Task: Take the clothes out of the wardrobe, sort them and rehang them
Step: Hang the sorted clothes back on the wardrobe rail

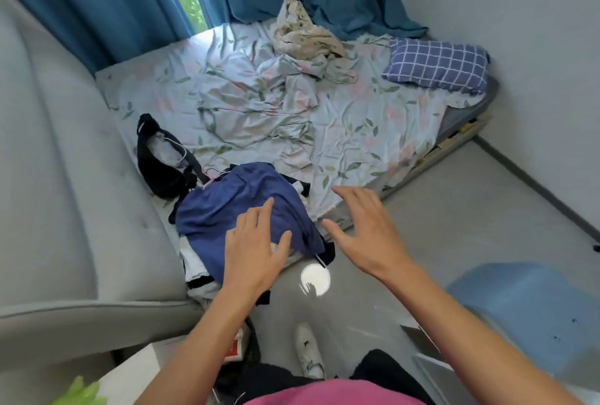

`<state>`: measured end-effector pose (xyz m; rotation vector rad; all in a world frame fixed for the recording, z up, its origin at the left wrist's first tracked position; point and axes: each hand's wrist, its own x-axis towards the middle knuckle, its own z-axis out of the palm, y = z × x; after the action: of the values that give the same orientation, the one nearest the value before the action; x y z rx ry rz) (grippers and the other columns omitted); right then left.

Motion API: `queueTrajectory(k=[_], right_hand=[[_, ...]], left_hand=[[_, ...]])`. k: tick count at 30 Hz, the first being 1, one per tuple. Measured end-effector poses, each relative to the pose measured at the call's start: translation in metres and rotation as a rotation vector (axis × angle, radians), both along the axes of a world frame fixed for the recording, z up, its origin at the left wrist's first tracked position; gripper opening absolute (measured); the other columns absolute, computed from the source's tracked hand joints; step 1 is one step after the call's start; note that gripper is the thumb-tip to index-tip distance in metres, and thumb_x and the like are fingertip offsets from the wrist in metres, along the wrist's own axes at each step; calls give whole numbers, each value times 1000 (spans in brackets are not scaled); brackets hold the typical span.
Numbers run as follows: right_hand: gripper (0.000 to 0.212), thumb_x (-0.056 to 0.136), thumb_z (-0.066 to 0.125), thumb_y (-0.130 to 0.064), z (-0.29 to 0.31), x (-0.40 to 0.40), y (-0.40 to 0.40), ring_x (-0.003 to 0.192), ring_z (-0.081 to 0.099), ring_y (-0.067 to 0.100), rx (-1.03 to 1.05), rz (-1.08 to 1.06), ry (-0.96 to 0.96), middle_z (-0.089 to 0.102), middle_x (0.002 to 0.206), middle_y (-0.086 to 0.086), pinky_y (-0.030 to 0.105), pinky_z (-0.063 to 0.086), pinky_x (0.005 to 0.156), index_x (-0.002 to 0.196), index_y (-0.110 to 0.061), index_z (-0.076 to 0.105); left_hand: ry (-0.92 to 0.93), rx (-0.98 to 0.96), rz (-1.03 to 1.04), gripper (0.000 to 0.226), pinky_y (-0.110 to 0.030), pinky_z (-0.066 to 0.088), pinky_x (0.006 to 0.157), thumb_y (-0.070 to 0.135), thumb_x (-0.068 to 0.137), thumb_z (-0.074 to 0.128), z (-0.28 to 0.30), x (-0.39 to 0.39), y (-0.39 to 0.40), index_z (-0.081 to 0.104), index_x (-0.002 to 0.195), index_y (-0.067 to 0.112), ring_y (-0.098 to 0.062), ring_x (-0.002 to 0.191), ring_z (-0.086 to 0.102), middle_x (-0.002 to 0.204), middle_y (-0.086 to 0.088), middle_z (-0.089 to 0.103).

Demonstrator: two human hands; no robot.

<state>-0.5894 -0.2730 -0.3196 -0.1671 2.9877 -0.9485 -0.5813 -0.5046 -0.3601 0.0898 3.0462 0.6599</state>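
Both bare forearms reach forward from the near edge of the view, the left one running up from the lower left, the right one from the lower right. The left hand (256,248) is held palm down with its fingers straight and slightly spread, pointing toward the far side, thumb out to the right. The right hand (365,229) lies farther out and to the right, also palm down, fingers stretched and fanned toward the far left, thumb spread wide. The two hands are near each other but apart. Neither hand grips anything.
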Motion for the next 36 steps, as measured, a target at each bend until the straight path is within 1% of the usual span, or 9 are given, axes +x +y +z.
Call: queueTrajectory(k=[4,11,13,17,23,26,29,33,36], right_hand=[[63,91,57,-54,-4,-46,-39,131,44,17,14,140,-18,54,139,-8,40,42,110,147,-25,52],[59,95,64,-49,-33,-115,-73,135,42,16,6,315,-62,51,144,-10,42,42,110,148,-26,50],[61,95,62,-51,-44,-140,-77,136,42,17,3,351,-84,51,145,-9,43,42,110,149,-25,50],[63,95,59,-52,-63,-189,-84,136,42,18,-10,423,-115,50,147,-7,46,43,110,150,-23,48],[67,93,53,-56,-106,-250,-107,136,43,20,29,494,-137,50,147,-4,46,44,110,149,-20,50],[70,92,48,-59,-143,-274,-129,137,43,21,75,545,-149,50,148,-3,42,44,110,149,-19,51],[72,91,44,-60,-202,-299,-150,137,43,24,149,589,-174,49,150,1,43,44,110,150,-18,49],[69,96,56,-52,-300,-328,-177,143,37,27,255,644,-277,44,157,3,49,43,112,155,-18,43],[70,99,58,-50,-359,-354,-200,150,29,29,319,672,-297,38,163,5,49,39,116,159,-21,37]], left_hand=[[-23,19,179,71,-47,48,97,51,100,56,-6,0,-44,34,160,20,-24,130,48,141,1,53],[-90,4,404,74,-45,48,98,52,99,55,-23,-18,-87,32,160,17,-27,128,51,139,-3,55],[-107,-33,444,74,-46,48,96,52,99,56,-26,-30,-93,35,160,15,-29,125,52,139,-5,57],[-125,-64,509,72,-45,45,97,43,99,64,-28,-57,-94,37,160,16,-27,125,52,138,-5,58],[-134,-103,516,70,-43,46,95,45,99,62,-56,-103,-97,39,158,15,-26,124,51,136,-4,57],[-132,-87,538,69,-41,44,100,46,100,59,-87,-127,-112,38,158,16,-24,127,49,139,-2,55],[-150,-58,542,69,-41,43,102,46,101,57,-134,-155,-133,35,160,16,-23,130,47,142,-3,54],[-223,-83,480,72,-46,48,97,44,99,59,-223,-190,-170,34,161,17,-29,125,52,139,-6,55],[-319,-150,423,72,-48,48,97,48,101,54,-289,-216,-202,33,162,16,-31,129,52,145,-7,53]])
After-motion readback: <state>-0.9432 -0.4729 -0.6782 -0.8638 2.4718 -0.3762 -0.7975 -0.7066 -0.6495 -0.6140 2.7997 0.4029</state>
